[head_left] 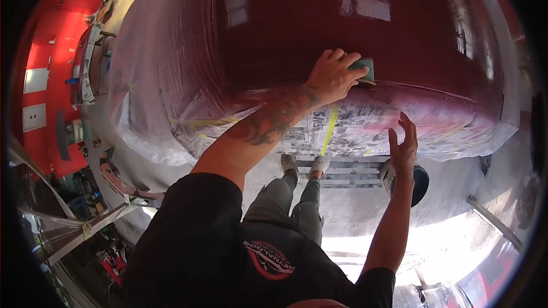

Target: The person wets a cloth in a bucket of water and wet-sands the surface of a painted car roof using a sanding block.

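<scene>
My left hand, at the end of a tattooed forearm, is closed around a small teal-green sanding block. The block rests against the glossy dark red car panel, close to its lower edge. Lower and to the right, my right hand is raised with its fingers apart and nothing in it. It hovers in front of the masking paper, which hangs below the panel edge with yellow tape on it.
Clear plastic sheeting drapes the car on the left. A dark bucket stands on the floor beneath my right forearm, beside a slatted wooden pallet at my feet. A curved car part lies to the left.
</scene>
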A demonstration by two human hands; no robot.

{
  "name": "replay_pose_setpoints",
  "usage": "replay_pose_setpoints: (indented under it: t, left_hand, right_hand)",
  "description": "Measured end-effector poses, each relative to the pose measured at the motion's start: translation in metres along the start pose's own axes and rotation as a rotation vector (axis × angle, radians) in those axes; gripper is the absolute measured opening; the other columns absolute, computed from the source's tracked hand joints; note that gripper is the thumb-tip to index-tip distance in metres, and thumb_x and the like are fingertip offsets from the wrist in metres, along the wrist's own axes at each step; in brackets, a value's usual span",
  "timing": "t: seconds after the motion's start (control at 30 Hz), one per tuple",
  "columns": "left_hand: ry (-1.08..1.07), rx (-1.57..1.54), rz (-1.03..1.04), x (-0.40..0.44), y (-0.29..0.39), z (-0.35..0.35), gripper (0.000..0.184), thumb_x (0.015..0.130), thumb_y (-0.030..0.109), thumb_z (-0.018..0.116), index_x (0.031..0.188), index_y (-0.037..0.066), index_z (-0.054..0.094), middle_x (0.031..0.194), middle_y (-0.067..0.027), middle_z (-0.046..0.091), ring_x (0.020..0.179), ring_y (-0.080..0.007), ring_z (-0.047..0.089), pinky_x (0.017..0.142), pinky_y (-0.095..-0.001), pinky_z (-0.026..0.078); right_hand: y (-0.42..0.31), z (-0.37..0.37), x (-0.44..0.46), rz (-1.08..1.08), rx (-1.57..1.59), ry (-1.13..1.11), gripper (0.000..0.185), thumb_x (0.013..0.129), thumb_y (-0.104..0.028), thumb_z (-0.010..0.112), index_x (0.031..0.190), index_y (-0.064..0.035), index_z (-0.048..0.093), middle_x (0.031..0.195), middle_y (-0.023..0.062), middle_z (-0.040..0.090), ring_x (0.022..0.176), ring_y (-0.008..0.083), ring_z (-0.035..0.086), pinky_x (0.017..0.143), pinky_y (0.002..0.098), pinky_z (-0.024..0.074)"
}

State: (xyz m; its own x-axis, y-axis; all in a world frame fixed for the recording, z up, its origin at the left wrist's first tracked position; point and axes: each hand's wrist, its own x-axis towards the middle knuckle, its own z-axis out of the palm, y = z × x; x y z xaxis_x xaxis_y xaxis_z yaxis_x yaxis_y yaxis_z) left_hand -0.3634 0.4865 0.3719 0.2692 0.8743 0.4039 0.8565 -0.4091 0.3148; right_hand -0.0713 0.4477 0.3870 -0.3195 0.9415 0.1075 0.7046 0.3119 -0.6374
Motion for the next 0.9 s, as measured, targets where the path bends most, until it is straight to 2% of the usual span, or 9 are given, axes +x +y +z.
replay_pose_setpoints:
  t: [0.1, 0.17, 0.3, 0.4, 0.57, 0.77, 0.8, 0.87, 0.9]
  left_hand:
    - [-0.024, 0.047, -0.023, -0.04, -0.036, -0.033, 0.04, 0.081, 0.021, 0.078, 0.119, 0.024, 0.069, 0.131, -0.0022, 0.056, 0.104, -0.0235, 0.056, 0.092, -0.0407, 0.045]
    - [-0.053, 0.083, -0.06, -0.087, -0.076, -0.069, 0.041, 0.08, 0.019, 0.078, 0.12, 0.021, 0.069, 0.13, -0.0039, 0.057, 0.103, -0.025, 0.056, 0.091, -0.0413, 0.046]
    - [-0.137, 0.175, -0.137, -0.144, -0.116, -0.114, 0.041, 0.08, 0.015, 0.077, 0.121, 0.017, 0.07, 0.131, -0.0065, 0.056, 0.101, -0.029, 0.055, 0.089, -0.0422, 0.046]
    - [-0.124, 0.177, -0.074, -0.116, -0.099, -0.099, 0.043, 0.079, 0.015, 0.078, 0.121, 0.018, 0.069, 0.131, -0.0066, 0.056, 0.1, -0.0293, 0.055, 0.086, -0.0423, 0.046]
    - [-0.087, 0.162, 0.04, -0.004, -0.026, -0.029, 0.042, 0.079, 0.02, 0.078, 0.12, 0.018, 0.069, 0.126, -0.0056, 0.058, 0.1, -0.0291, 0.056, 0.083, -0.0438, 0.046]
    - [-0.121, 0.071, 0.116, 0.114, 0.085, 0.036, 0.041, 0.083, 0.022, 0.075, 0.122, 0.017, 0.065, 0.12, -0.0079, 0.062, 0.104, -0.0316, 0.059, 0.084, -0.0464, 0.048]
    - [-0.142, -0.013, 0.127, 0.115, 0.113, 0.029, 0.044, 0.087, 0.021, 0.072, 0.129, 0.015, 0.063, 0.116, -0.0094, 0.065, 0.101, -0.0291, 0.062, 0.082, -0.0424, 0.049]
    - [-0.113, -0.735, 0.054, 0.098, 0.149, 0.057, 0.053, 0.087, 0.019, 0.071, 0.138, 0.016, 0.056, 0.115, -0.0094, 0.064, 0.099, -0.0289, 0.064, 0.09, -0.0426, 0.051]
    - [-0.329, -1.078, -0.108, 0.089, 0.172, 0.046, 0.063, 0.086, 0.017, 0.072, 0.145, 0.017, 0.048, 0.115, -0.0094, 0.064, 0.101, -0.027, 0.065, 0.091, -0.0398, 0.052]
  right_hand:
    - [0.099, -0.049, -0.131, 0.401, -0.029, 0.017, 0.045, 0.095, -0.008, 0.062, 0.139, -0.0058, 0.051, 0.125, 0.0214, 0.063, 0.111, 0.031, 0.064, 0.095, 0.0406, 0.0514]
    - [0.141, -0.085, -0.253, 0.77, -0.031, 0.129, 0.046, 0.098, -0.018, 0.061, 0.141, -0.0063, 0.05, 0.123, 0.0218, 0.063, 0.109, 0.0319, 0.064, 0.092, 0.041, 0.0513]
    - [0.136, -0.107, -0.483, 1.377, -0.156, 0.111, 0.047, 0.096, -0.021, 0.064, 0.137, -0.0018, 0.05, 0.101, 0.0152, 0.067, 0.086, 0.0245, 0.061, 0.082, 0.0391, 0.049]
    - [0.095, -0.067, -0.573, 1.551, 0.045, 0.228, 0.046, 0.09, -0.022, 0.069, 0.129, -0.0007, 0.055, 0.087, 0.013, 0.068, 0.082, 0.024, 0.061, 0.08, 0.0394, 0.0497]
    - [0.024, -0.03, -0.511, 1.271, 0.009, -0.14, 0.048, 0.09, -0.022, 0.07, 0.132, -0.0029, 0.056, 0.099, 0.0196, 0.072, 0.093, 0.0286, 0.069, 0.08, 0.0407, 0.0535]
    - [-0.019, -0.052, -0.41, 1.1, 0.143, 0.203, 0.044, 0.093, -0.013, 0.067, 0.134, -0.0052, 0.055, 0.121, 0.0232, 0.064, 0.099, 0.0315, 0.069, 0.084, 0.0397, 0.0547]
    - [-0.026, -0.059, -0.406, 1.066, 0.132, 0.248, 0.043, 0.093, -0.012, 0.066, 0.134, -0.0051, 0.055, 0.122, 0.0236, 0.064, 0.099, 0.0309, 0.069, 0.083, 0.0391, 0.0547]
    - [-0.036, -0.067, -0.403, 1.118, 0.181, 0.332, 0.042, 0.094, -0.014, 0.065, 0.134, -0.0047, 0.054, 0.123, 0.0225, 0.064, 0.099, 0.0293, 0.069, 0.084, 0.0383, 0.0542]
    - [-0.039, -0.068, -0.402, 1.156, 0.227, 0.386, 0.042, 0.096, -0.016, 0.064, 0.135, -0.0043, 0.054, 0.124, 0.0215, 0.063, 0.099, 0.0276, 0.068, 0.085, 0.0375, 0.0537]
